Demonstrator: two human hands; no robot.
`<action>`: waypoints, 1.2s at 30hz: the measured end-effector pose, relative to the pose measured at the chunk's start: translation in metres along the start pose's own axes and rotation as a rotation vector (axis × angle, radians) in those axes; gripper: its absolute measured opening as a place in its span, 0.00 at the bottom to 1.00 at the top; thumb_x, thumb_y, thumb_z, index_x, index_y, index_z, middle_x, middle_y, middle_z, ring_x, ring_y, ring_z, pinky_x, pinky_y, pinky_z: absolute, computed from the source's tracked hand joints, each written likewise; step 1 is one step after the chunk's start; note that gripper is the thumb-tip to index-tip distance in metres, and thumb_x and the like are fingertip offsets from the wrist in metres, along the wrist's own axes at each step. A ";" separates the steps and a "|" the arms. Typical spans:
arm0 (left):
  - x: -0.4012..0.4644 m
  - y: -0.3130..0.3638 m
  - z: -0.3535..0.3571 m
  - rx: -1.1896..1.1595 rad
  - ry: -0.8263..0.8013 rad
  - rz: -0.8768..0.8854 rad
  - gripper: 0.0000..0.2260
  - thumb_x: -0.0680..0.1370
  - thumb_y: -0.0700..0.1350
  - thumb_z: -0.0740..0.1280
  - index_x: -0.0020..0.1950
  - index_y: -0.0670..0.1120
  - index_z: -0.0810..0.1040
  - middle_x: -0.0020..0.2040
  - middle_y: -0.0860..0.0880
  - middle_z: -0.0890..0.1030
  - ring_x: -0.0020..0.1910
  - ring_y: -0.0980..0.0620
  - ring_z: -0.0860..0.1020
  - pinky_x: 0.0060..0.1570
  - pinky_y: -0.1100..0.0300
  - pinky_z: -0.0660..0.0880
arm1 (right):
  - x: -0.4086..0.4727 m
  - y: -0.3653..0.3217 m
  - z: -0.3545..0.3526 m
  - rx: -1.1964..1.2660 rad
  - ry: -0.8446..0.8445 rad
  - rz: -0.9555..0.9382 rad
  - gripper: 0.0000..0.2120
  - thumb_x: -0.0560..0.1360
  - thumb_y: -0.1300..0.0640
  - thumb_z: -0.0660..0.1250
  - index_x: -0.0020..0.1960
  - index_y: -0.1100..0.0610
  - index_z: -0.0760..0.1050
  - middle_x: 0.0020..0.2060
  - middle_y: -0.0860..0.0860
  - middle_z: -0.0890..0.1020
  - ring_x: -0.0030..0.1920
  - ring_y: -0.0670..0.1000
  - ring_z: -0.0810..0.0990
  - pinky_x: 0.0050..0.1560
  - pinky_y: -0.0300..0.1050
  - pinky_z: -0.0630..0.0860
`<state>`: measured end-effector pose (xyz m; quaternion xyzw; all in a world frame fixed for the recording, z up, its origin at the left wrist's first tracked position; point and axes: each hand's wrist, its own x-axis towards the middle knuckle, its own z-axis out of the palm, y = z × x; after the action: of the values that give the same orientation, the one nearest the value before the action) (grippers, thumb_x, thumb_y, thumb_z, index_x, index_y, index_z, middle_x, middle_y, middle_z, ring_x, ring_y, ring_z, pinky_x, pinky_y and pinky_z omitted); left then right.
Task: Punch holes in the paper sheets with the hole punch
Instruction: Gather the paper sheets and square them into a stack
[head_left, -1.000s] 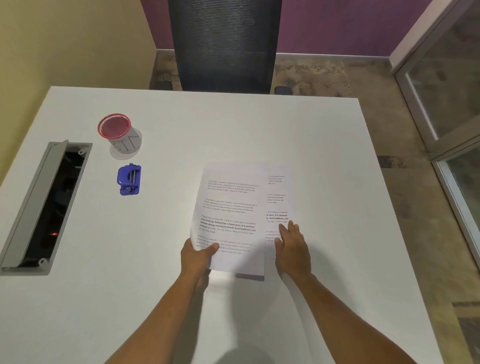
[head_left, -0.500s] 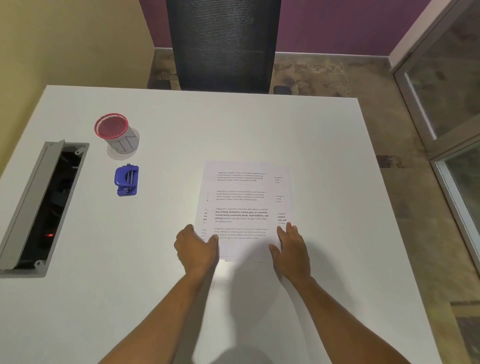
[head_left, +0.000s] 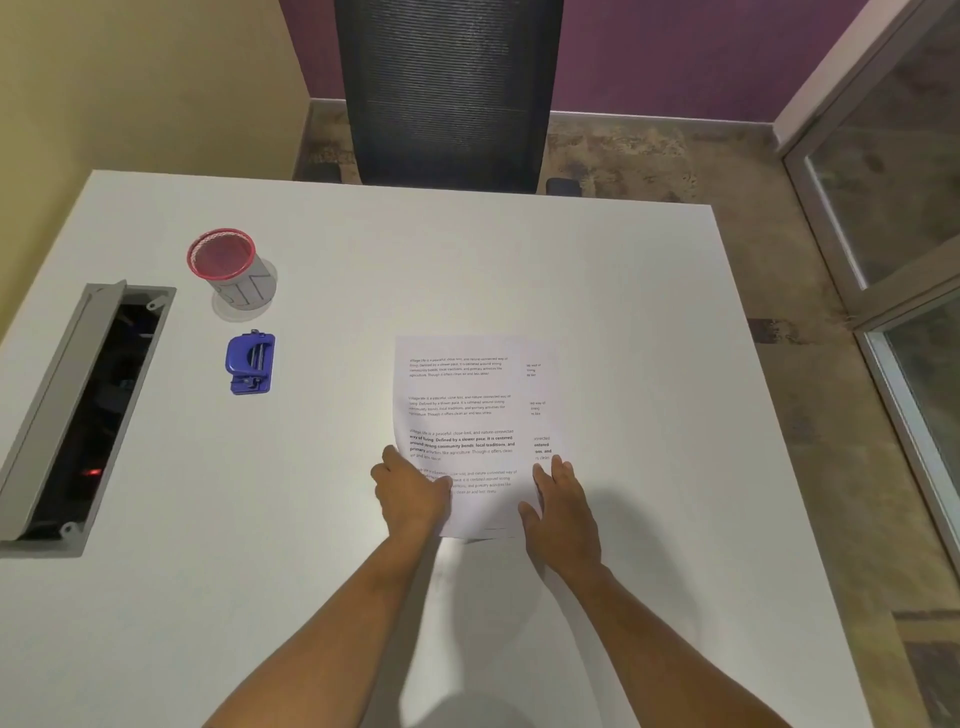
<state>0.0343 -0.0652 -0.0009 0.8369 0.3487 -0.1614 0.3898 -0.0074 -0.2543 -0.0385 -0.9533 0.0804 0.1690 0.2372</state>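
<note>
A small stack of printed paper sheets lies on the white table, the top sheet shifted a little left so a strip of text from the sheet beneath shows on the right. My left hand pinches the top sheet's lower left edge, thumb on top. My right hand lies flat with straight fingers on the lower right corner of the sheets. The blue hole punch sits alone on the table well to the left of the sheets, untouched.
A red-rimmed mesh pen cup stands behind the hole punch. An open grey cable box is set into the table's left side. A black mesh chair stands at the far edge. A glass door is on the right.
The top sheet, lifted and angled a second ago, has been laid down over the lower sheets and nearly squared with them. Both hands stayed at the near edge.
</note>
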 end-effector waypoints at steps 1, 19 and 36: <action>0.001 0.001 0.001 -0.057 -0.032 -0.025 0.31 0.68 0.42 0.77 0.65 0.40 0.65 0.61 0.39 0.74 0.58 0.36 0.76 0.53 0.48 0.74 | -0.001 -0.001 0.001 -0.003 -0.002 -0.003 0.28 0.79 0.50 0.63 0.77 0.54 0.60 0.79 0.53 0.55 0.79 0.52 0.51 0.74 0.47 0.58; 0.017 -0.037 -0.022 -0.263 -0.276 0.103 0.17 0.74 0.39 0.71 0.62 0.45 0.75 0.58 0.46 0.82 0.55 0.44 0.80 0.58 0.47 0.77 | -0.017 -0.002 0.002 0.024 -0.049 -0.085 0.27 0.78 0.53 0.65 0.75 0.55 0.64 0.78 0.52 0.59 0.79 0.52 0.54 0.74 0.44 0.57; -0.026 -0.023 -0.087 -0.403 -0.470 0.464 0.20 0.73 0.41 0.74 0.57 0.61 0.75 0.55 0.58 0.84 0.52 0.58 0.83 0.45 0.68 0.79 | -0.017 0.010 -0.050 1.498 -0.187 0.201 0.21 0.76 0.54 0.69 0.68 0.58 0.73 0.62 0.54 0.82 0.62 0.56 0.80 0.58 0.52 0.80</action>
<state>-0.0004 -0.0001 0.0563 0.7405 0.0762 -0.1846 0.6417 -0.0116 -0.2862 0.0052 -0.5075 0.2396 0.1702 0.8099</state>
